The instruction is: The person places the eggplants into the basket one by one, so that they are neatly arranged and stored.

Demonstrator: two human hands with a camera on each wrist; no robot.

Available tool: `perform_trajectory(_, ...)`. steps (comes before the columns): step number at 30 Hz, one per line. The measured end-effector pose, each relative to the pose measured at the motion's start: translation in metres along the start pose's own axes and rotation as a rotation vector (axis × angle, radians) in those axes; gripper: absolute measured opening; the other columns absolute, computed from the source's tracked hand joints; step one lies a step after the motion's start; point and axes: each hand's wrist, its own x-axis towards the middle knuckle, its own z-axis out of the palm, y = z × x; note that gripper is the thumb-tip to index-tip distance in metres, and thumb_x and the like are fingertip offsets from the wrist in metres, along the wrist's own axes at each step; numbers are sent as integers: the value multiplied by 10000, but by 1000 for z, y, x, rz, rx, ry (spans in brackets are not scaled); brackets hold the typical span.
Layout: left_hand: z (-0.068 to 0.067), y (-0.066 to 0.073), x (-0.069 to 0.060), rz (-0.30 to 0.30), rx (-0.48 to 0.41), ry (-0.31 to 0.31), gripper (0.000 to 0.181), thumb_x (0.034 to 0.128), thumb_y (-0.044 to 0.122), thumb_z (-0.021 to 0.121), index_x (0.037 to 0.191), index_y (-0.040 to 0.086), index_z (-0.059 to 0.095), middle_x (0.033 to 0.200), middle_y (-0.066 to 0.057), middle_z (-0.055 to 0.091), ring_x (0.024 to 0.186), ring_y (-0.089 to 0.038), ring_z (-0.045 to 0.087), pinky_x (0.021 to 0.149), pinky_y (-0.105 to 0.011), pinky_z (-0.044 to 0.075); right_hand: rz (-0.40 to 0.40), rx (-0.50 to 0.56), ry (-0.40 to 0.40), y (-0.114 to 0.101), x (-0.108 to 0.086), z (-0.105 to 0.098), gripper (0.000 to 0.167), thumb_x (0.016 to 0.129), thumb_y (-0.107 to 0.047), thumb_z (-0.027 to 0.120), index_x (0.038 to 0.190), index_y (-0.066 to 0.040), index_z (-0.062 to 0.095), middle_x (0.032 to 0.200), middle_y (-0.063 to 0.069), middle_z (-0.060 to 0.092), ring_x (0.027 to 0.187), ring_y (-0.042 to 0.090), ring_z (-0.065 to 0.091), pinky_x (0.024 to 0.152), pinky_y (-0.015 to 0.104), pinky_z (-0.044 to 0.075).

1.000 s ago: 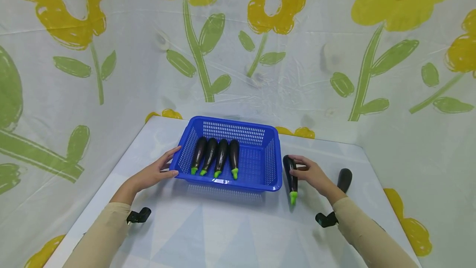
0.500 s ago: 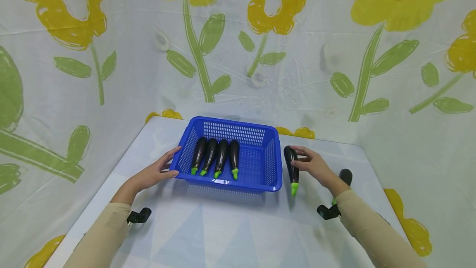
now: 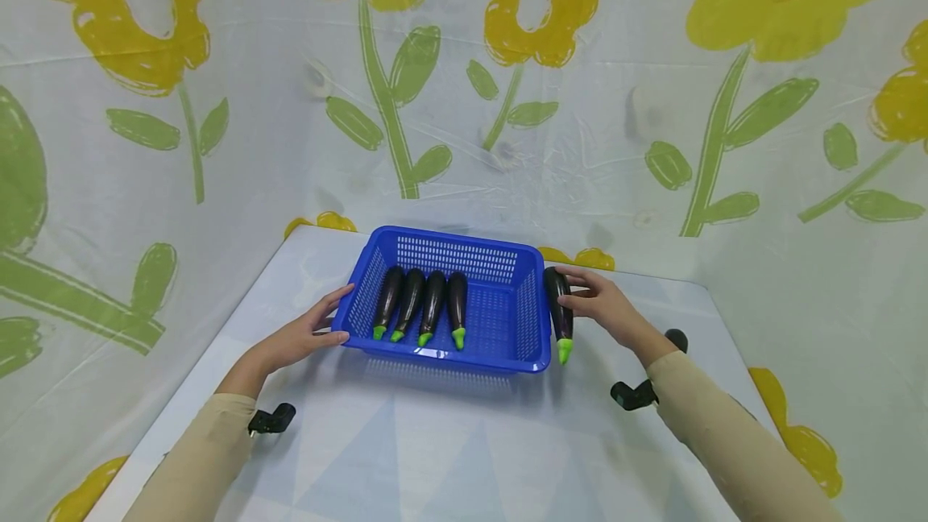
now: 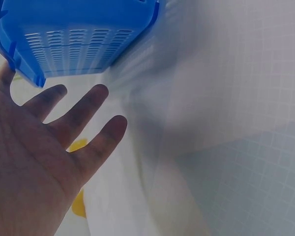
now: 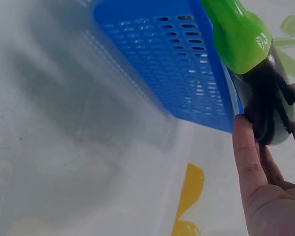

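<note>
Between thumb and fingers, my right hand [image 3: 605,311] holds a dark eggplant [image 3: 556,304] with a bright green stem end. It hangs at the right rim of a blue plastic basket [image 3: 500,358]; in the right wrist view the green end [image 5: 243,42] is close to the camera, in front of the basket wall [image 5: 162,59]. Several more eggplants [image 3: 432,304] lie side by side in the basket's left half, green ends toward me. My left hand [image 3: 293,338] touches the basket's left rim; the left wrist view shows its fingers [image 4: 81,110] spread and fairly straight.
Another eggplant [image 3: 677,339] lies on the white table [image 3: 435,457] to the right, mostly hidden behind my right forearm. A flower-printed sheet [image 3: 602,119] hangs behind and on both sides. Black wrist cameras [image 3: 271,419] stick out from both sleeves.
My right hand has raised the eggplant and carried it left, from beside the basket to its right rim. My left hand and the basket have stayed put.
</note>
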Motion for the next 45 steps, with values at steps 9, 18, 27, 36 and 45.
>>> perform_trajectory(9, 0, -3, 2, 5, 1, 1, 849, 995, 366, 647, 1640, 341, 96, 1686, -226, 23, 1456, -595, 191, 1080, -730, 324, -10, 35, -11, -20, 17, 15, 619, 972, -256, 713, 1531, -169, 462, 1570, 220, 380, 1328, 402, 511, 1029, 489, 514)
perform_trajectory(18, -1, -2, 1, 15, 2, -1, 839, 998, 352, 646, 1640, 339, 106, 1685, -228, 34, 1454, -592, 205, 1081, -720, 335, 6, 67, -10, -34, 38, 38, 598, 971, -199, 707, 1521, -175, 475, 1573, 211, 369, 1336, 409, 486, 1034, 505, 508)
perform_trajectory(27, 0, -2, 2, 39, 7, -9, 836, 1003, 320, 645, 1642, 310, 107, 1678, -240, 60, 1443, -588, 243, 1080, -707, 352, 33, 63, -8, -39, 54, 57, 572, 974, -156, 691, 1509, -179, 490, 1541, 207, 403, 1325, 415, 497, 1030, 515, 508)
perform_trajectory(36, -1, -2, 1, 12, -1, -2, 851, 996, 325, 655, 1640, 336, 99, 1682, -232, 52, 1448, -587, 230, 1078, -709, 351, 33, 83, -19, -41, 74, 71, 568, 968, -170, 707, 1497, -146, 503, 1514, 224, 427, 1250, 406, 582, 1008, 511, 523)
perform_trajectory(45, 1, -4, 3, 5, 6, 5, 865, 984, 393, 661, 1641, 334, 101, 1683, -230, 49, 1449, -588, 225, 1077, -712, 347, 79, 66, -31, -40, 89, 81, 555, 970, -148, 699, 1490, -123, 506, 1507, 254, 430, 1233, 403, 595, 995, 509, 533)
